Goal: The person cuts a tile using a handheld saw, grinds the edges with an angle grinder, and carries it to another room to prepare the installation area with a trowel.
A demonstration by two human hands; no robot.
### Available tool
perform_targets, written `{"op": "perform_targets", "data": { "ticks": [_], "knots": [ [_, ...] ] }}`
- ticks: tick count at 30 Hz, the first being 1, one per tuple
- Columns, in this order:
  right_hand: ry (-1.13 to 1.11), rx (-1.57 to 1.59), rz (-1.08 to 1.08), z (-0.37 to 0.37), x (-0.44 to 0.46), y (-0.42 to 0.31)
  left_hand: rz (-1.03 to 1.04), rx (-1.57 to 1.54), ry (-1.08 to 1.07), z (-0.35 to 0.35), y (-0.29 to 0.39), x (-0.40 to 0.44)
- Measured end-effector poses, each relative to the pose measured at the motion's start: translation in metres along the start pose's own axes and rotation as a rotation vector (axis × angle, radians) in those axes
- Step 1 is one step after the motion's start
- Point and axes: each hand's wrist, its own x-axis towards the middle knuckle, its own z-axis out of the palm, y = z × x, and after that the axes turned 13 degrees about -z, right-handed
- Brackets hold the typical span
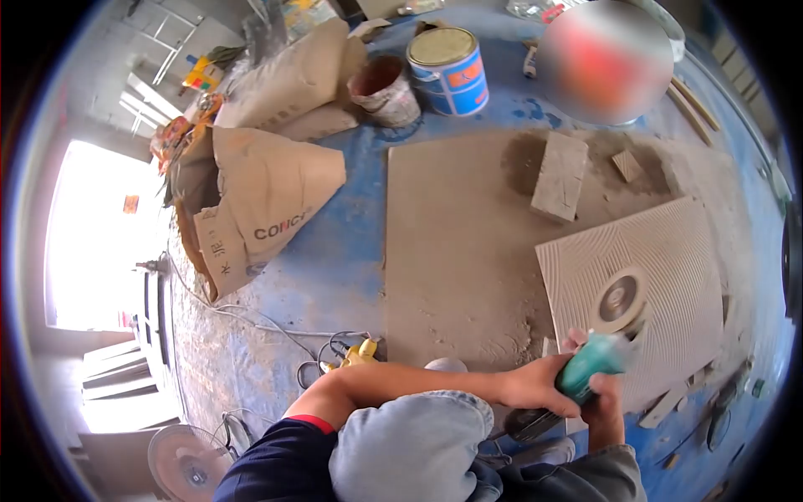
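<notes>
A green and black power tool (592,368) is held between my two hands, low and right of centre. My left hand (539,383) wraps round its body from the left. Just to the right, my right hand (604,408) closes on the tool from below. The tool's front end is blurred. Beyond it lies a square tile (669,259) with combed ridges on its surface and a round metal drain piece (621,299) in a hole near its middle. The tool's tip is close to the tile's lower part; whether it touches cannot be made out.
A large board (456,251) lies left of the tile, with a block (560,176) at its upper right. Farther off are a blue can (449,75), a dirty bucket (386,96) and paper sacks (272,188). Cables run to a yellow connector (360,353). A fan (188,464) stands lower left.
</notes>
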Motion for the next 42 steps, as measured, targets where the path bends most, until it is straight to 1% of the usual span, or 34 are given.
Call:
{"op": "perform_targets", "data": {
  "ticks": [1, 2, 3, 5, 6, 7, 8, 9, 10, 11, 12, 13, 14, 15, 16, 17, 19, 20, 22, 23, 25, 27, 29, 31, 33, 35, 36, 37, 38, 39, 40, 41, 42],
  "knots": [
    [-0.058, -0.171, 0.086, 0.002, 0.000, -0.002, 0.006, 0.000, 0.015, -0.004, -0.007, -0.004],
    [-0.011, -0.270, 0.194, 0.003, -0.003, -0.004, 0.031, -0.083, 0.116, -0.007, -0.015, -0.011],
    [-0.014, -0.271, 0.194, 0.005, 0.000, -0.007, 0.054, -0.167, 0.209, -0.010, -0.021, -0.018],
    [-0.020, -0.488, 0.082, 0.005, 0.002, -0.014, 0.001, -0.186, 0.343, -0.026, -0.020, -0.032],
    [0.081, -0.388, 0.085, -0.001, 0.002, -0.022, -0.089, -0.138, 0.477, -0.035, -0.033, -0.032],
    [0.175, -0.378, 0.040, -0.024, 0.003, -0.022, -0.144, -0.125, 0.644, -0.038, -0.022, -0.044],
    [0.296, -0.376, -0.017, -0.053, 0.000, -0.016, -0.178, -0.139, 0.718, -0.052, -0.030, -0.046],
    [0.318, -0.634, -0.126, -0.078, -0.001, -0.008, -0.211, -0.155, 0.792, -0.067, -0.037, -0.048],
    [0.337, -0.912, -0.210, -0.104, -0.006, -0.013, -0.175, -0.279, 0.879, -0.083, -0.050, -0.045],
    [0.317, -1.330, -0.268, -0.103, -0.015, -0.021, -0.046, -0.507, 0.910, -0.091, -0.045, -0.044],
    [0.265, -1.737, -0.296, -0.090, -0.013, -0.019, 0.150, -0.432, 1.062, -0.106, -0.053, -0.041],
    [0.116, -1.758, -0.372, -0.091, -0.013, -0.015, 0.093, -0.327, 1.229, -0.113, -0.042, -0.043],
    [-0.044, -1.765, -0.451, -0.093, -0.009, -0.010, 0.100, -0.247, 1.305, -0.140, -0.058, -0.038],
    [-0.108, -1.790, -0.424, -0.094, -0.003, -0.004, 0.113, -0.169, 1.391, -0.164, -0.075, -0.035],
    [-0.179, -1.805, -0.396, -0.094, 0.004, 0.003, 0.106, -0.186, 1.415, -0.171, -0.078, -0.036],
    [-0.130, -1.821, -0.386, -0.098, 0.008, 0.010, 0.103, -0.199, 1.434, -0.172, -0.081, -0.032],
    [-0.130, -1.832, -0.403, -0.106, 0.024, 0.010, 0.045, -0.346, 1.381, -0.181, -0.081, -0.029],
    [-0.098, -1.852, -0.388, -0.116, 0.027, 0.003, 0.045, -0.342, 1.345, -0.185, -0.087, -0.029],
    [0.127, -1.827, -0.327, -0.140, 0.038, -0.015, -0.010, -0.359, 1.383, -0.191, -0.099, -0.027],
    [0.144, -1.841, -0.323, -0.160, 0.043, -0.027, -0.006, -0.359, 1.363, -0.187, -0.100, -0.025],
    [0.398, -1.825, -0.320, -0.212, 0.046, -0.054, -0.070, -0.332, 1.450, -0.180, -0.102, -0.026],
    [0.497, -1.911, -0.223, -0.260, 0.048, -0.086, -0.077, -0.342, 1.435, -0.178, -0.106, -0.024],
    [0.580, -1.868, -0.076, -0.299, 0.043, -0.116, -0.051, -0.361, 1.438, -0.181, -0.110, -0.020],
    [0.796, -1.806, 0.004, -0.343, 0.034, -0.127, -0.070, -0.307, 1.467, -0.187, -0.116, -0.017],
    [0.992, -1.708, 0.273, -0.364, 0.012, -0.142, -0.099, -0.256, 1.501, -0.190, -0.120, -0.015],
    [1.226, -1.784, 0.222, -0.387, -0.007, -0.138, -0.105, -0.201, 1.489, -0.190, -0.119, -0.015],
    [1.248, -1.843, 0.083, -0.396, -0.018, -0.133, -0.123, -0.130, 1.414, -0.190, -0.118, -0.015],
    [1.243, -1.890, -0.063, -0.413, -0.028, -0.121, -0.147, -0.065, 1.358, -0.191, -0.118, -0.017],
    [1.023, -2.178, 0.118, -0.428, -0.048, -0.118, -0.207, 0.104, 1.512, -0.193, -0.127, -0.011],
    [0.748, -2.437, 0.273, -0.440, -0.052, -0.095, -0.286, 0.285, 1.673, -0.197, -0.138, -0.009],
    [0.952, -1.947, -0.013, -0.403, -0.047, -0.079, -0.286, 0.381, 1.679, -0.198, -0.136, -0.013],
    [1.097, -1.423, -0.226, -0.354, -0.051, -0.089, -0.281, 0.472, 1.669, -0.195, -0.134, -0.012],
    [1.072, -1.329, -0.278, -0.319, -0.052, -0.079, -0.272, 0.496, 1.691, -0.194, -0.138, -0.011]
  ]
}}
